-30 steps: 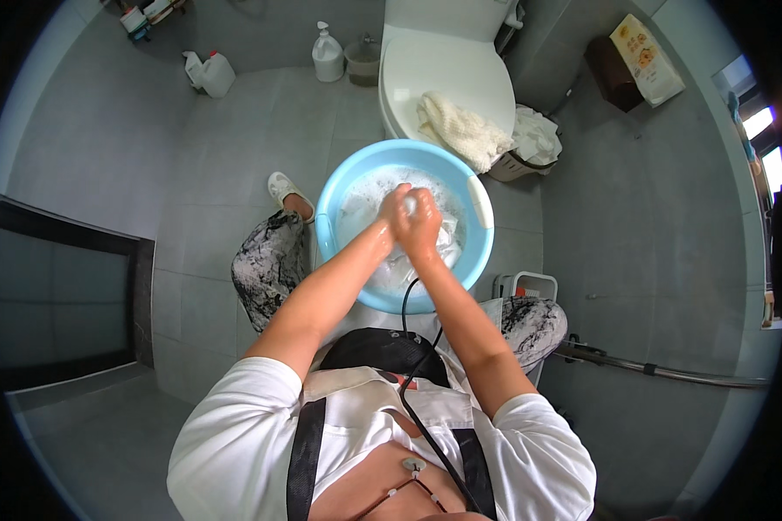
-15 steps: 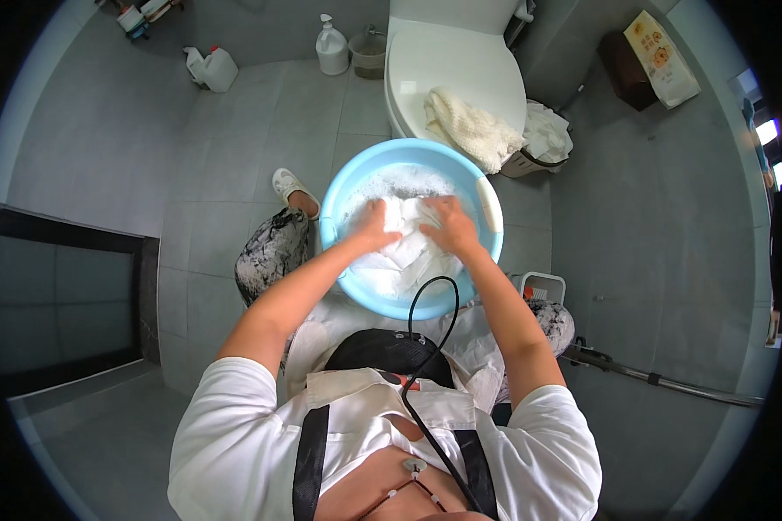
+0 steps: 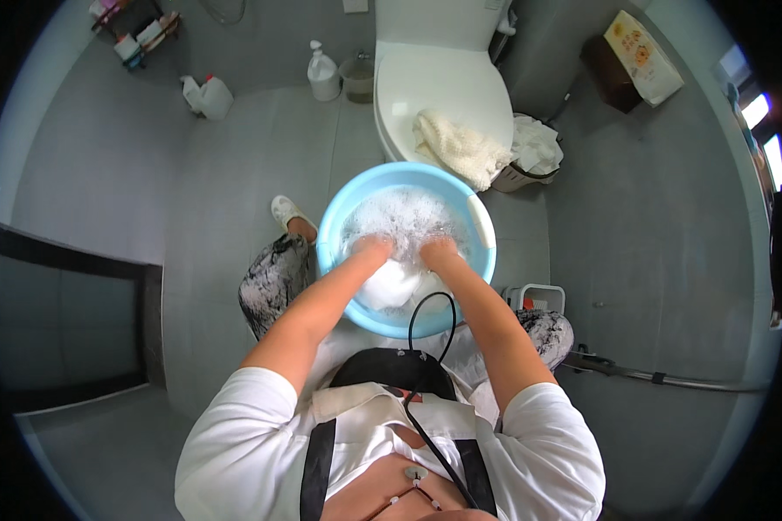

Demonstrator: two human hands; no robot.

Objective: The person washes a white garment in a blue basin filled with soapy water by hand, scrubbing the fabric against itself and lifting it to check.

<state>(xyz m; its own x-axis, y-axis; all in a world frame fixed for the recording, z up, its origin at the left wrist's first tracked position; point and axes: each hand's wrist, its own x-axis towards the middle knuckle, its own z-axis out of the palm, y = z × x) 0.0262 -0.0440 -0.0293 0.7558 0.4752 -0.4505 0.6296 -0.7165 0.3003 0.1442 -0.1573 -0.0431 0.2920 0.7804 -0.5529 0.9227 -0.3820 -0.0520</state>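
Note:
A light blue round basin [image 3: 334, 291] stands between my legs, full of sudsy water [image 3: 400, 211]. White cloth [image 3: 391, 285] lies partly under the water, its wet folds showing near the basin's close side. My left hand [image 3: 374, 247] dips into the suds at the left of the cloth, and my right hand [image 3: 438, 249] does the same at its right. Foam and water cover the fingers of both hands, so I cannot see whether they grip the cloth. A black cable [image 3: 453, 321] loops over the basin's near rim.
Beyond the basin is a white toilet [image 3: 443, 87] with a cream towel [image 3: 460, 148] on its lid. Right of it stands a bin [image 3: 517, 178] heaped with white cloth or paper. A pump bottle [image 3: 323, 76] and a white jug [image 3: 208, 97] stand by the far wall.
Both hands have sunk from the top of the white cloth into the water. More foam now spreads over the far part of the basin, and less cloth shows. The view has shifted slightly.

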